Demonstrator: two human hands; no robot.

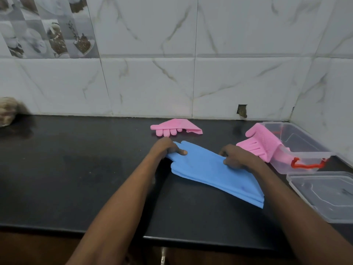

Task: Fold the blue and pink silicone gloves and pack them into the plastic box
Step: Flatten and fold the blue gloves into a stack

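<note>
While flat on the counter, blue gloves between left hand and right hand, both grips pinching them.

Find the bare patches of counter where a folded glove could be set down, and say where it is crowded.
Widest bare patch: the counter left of the left hand, up to the wall. A narrower strip: between the blue gloves and the front edge. Crowded: the right side, where the right hand, leaning pink glove, box and lid sit close.

The black countertop before me carries the blue gloves, a folded pink glove, the clear plastic box and its lid.
</note>
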